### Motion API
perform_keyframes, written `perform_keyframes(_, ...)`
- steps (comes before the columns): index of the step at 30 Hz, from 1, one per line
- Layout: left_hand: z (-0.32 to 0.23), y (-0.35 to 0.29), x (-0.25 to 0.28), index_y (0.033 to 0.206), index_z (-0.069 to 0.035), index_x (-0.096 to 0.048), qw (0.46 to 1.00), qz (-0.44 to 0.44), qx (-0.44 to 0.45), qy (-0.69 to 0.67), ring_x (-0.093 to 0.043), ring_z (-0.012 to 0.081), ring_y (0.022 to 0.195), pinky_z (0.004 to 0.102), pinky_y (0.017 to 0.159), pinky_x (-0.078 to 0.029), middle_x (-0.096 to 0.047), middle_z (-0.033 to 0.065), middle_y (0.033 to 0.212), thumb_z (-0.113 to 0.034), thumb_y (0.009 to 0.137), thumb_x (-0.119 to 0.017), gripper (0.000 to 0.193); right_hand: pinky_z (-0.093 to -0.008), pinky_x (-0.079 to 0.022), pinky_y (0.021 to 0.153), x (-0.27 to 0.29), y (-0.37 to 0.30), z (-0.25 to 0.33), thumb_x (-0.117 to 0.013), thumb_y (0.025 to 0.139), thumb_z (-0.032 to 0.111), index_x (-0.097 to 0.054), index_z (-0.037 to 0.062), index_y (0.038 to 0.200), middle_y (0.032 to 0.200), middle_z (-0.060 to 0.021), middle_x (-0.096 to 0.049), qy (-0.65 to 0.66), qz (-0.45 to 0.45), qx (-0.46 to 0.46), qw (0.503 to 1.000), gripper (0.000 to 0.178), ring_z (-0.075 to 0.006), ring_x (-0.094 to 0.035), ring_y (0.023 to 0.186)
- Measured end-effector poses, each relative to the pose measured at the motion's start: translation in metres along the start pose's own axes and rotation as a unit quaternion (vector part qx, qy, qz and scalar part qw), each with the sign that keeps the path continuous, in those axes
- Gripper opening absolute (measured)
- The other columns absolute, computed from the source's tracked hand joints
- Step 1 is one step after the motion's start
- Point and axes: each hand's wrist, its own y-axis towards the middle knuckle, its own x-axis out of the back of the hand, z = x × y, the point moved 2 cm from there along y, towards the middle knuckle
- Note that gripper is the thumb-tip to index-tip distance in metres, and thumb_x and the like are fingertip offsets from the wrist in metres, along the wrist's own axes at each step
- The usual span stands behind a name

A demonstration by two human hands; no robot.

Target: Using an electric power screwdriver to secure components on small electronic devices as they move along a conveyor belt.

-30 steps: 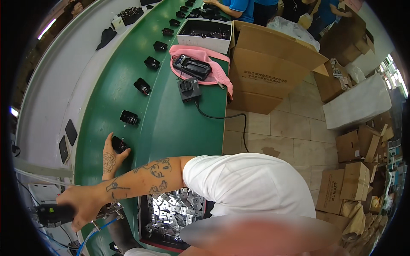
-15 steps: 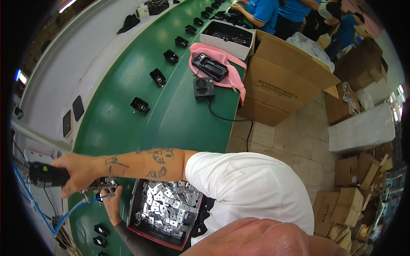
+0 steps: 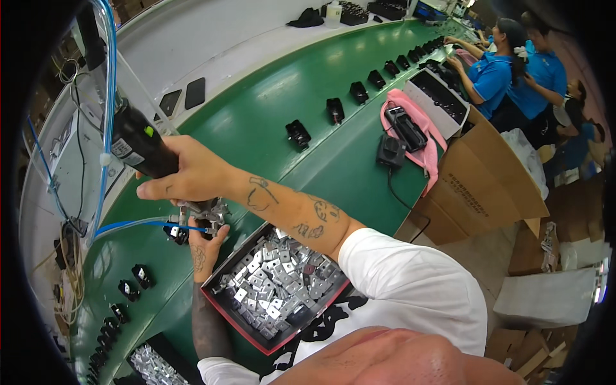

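Observation:
My right hand (image 3: 189,170) is wrapped round the black handle of a power screwdriver (image 3: 144,151), which has a green spot on its side. At its lower end a metal head (image 3: 208,210) is joined to blue and clear air hoses (image 3: 151,224). Right under that head is my left hand (image 3: 204,247), thumb and fingers curved about something the tool mostly hides. Beside its fingers lies a small black housing (image 3: 174,232) with a silver piece in it. A red-edged black box (image 3: 269,350) full of small silver metal plates (image 3: 276,282) sits just right of my left forearm.
Along the green conveyor belt (image 3: 256,138) stand several black housings (image 3: 298,133), more at lower left (image 3: 129,290). A pink pouch (image 3: 433,144) with a black device, a large cardboard box (image 3: 475,186) and co-workers in blue shirts (image 3: 494,77) are farther right. Another box of metal pieces (image 3: 157,367) is at bottom left.
The view has swung left, so the belt and boxes now appear farther right. The screwdriver handle shows higher and more fully. My right hand still grips it, with my left below its head.

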Motion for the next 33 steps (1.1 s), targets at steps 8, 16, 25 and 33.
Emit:
perform_keyframes(8, 0.002, -0.002, 0.001, 0.136, 0.0, -0.043, 0.999, -0.016, -0.011, -0.042, -0.06, 0.0271, 0.1, 0.0348, 0.09, -0.047, -0.062, 0.0179, 0.118, -0.014, 0.078, -0.078, 0.069, -0.0239, -0.043, 0.047, -0.003, 0.002, -0.003, -0.077, 0.079, 0.006, -0.058, 0.0036, 0.098, 0.071, -0.0016, -0.059, 0.01, -0.009, 0.0, 1.0, 0.026, -0.0104, -0.05, 0.048)
perform_keyframes(16, -0.002, 0.002, 0.006, 0.144, 0.003, -0.038, 0.999, -0.011, 0.023, 0.023, -0.062, 0.0302, 0.104, 0.0349, 0.092, -0.049, -0.06, 0.0225, 0.125, -0.016, 0.075, -0.081, 0.083, -0.0239, -0.041, 0.046, -0.001, 0.007, -0.009, -0.075, 0.079, 0.006, -0.058, 0.0042, 0.097, 0.07, -0.0016, -0.058, 0.023, -0.014, -0.006, 1.0, 0.025, -0.0107, -0.05, 0.048)
perform_keyframes(25, 0.007, 0.001, 0.004, 0.14, 0.003, -0.041, 0.998, -0.042, -0.003, 0.04, -0.065, 0.0313, 0.096, 0.0356, 0.087, -0.051, -0.064, 0.0229, 0.116, -0.02, 0.071, -0.086, 0.085, -0.0236, -0.041, 0.046, -0.005, 0.007, -0.008, -0.076, 0.078, 0.006, -0.06, 0.0041, 0.093, 0.067, -0.001, -0.058, 0.011, -0.031, 0.028, 0.999, 0.022, -0.0099, -0.049, 0.047)
perform_keyframes(33, 0.018, -0.001, 0.006, 0.131, 0.001, -0.048, 0.995, -0.044, -0.082, 0.02, -0.064, 0.0278, 0.091, 0.0344, 0.082, -0.051, -0.064, 0.0166, 0.109, -0.025, 0.07, -0.088, 0.077, -0.0209, -0.043, 0.046, -0.003, 0.007, -0.014, -0.077, 0.078, 0.003, -0.066, 0.0013, 0.095, 0.073, -0.0051, -0.068, -0.022, -0.043, 0.065, 0.997, 0.02, -0.0096, -0.052, 0.047)
